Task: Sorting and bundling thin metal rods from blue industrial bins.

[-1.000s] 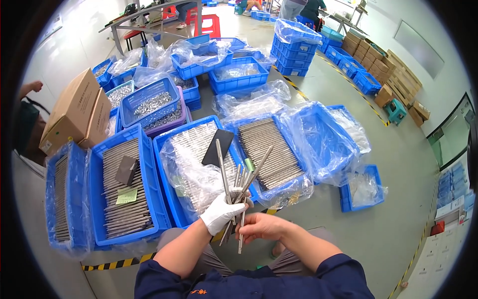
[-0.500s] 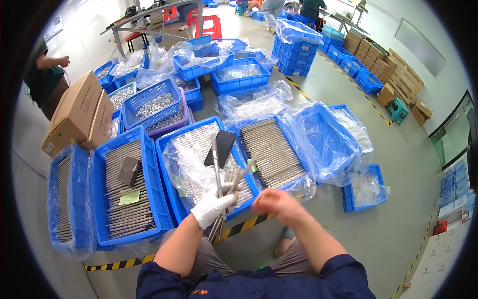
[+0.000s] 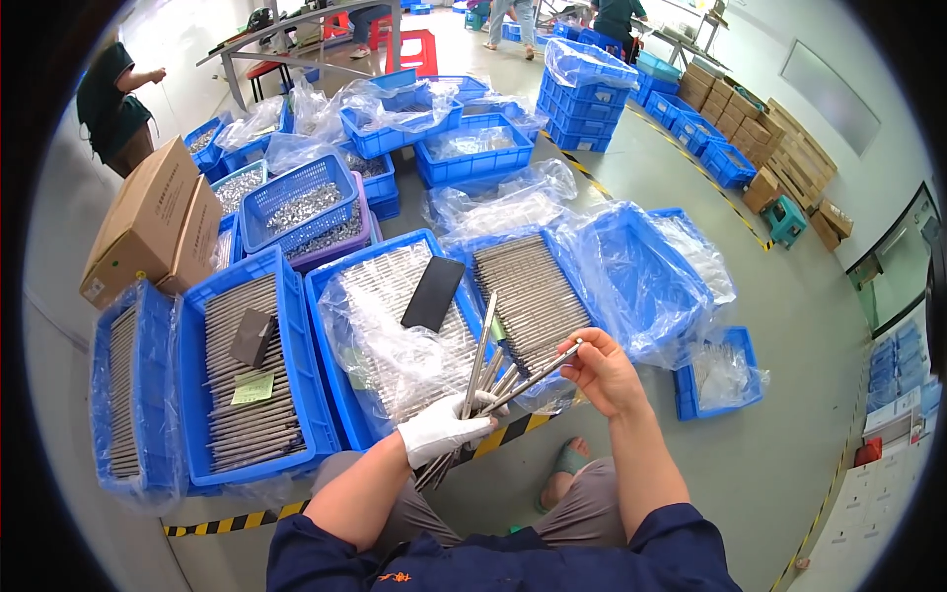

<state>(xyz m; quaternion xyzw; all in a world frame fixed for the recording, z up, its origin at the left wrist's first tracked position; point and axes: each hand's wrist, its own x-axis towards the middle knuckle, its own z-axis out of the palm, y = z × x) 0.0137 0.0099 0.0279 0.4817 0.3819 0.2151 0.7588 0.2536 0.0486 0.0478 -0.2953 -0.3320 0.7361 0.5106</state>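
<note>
My left hand (image 3: 446, 431), in a white glove, is wrapped round a bundle of slim metal rods (image 3: 479, 357) that fan out above and below the fist. My bare right hand (image 3: 606, 377) pinches the upper end of one metal rod (image 3: 536, 379) between thumb and fingertips. That rod slants down to the left, its lower end at the gloved hand. Beyond the hands, rows of similar rods (image 3: 528, 296) lie in a plastic-lined crate. To its left, a blue crate (image 3: 333, 340) holds paler rods, partly under clear plastic, with a black phone-like slab (image 3: 434, 294) on top.
Further left, another blue crate (image 3: 321, 395) of rods carries a dark block (image 3: 254, 336) and a yellow-green note (image 3: 254, 388). Cardboard boxes (image 3: 138, 222) and a basket of small metal parts (image 3: 296, 222) stand behind. A plastic-draped crate (image 3: 641, 281) is at right. People are in the background.
My right hand has moved slightly right and up and now pinches a rod's end. The gloved hand has shifted slightly right and down with the bundle. A person at far left has moved.
</note>
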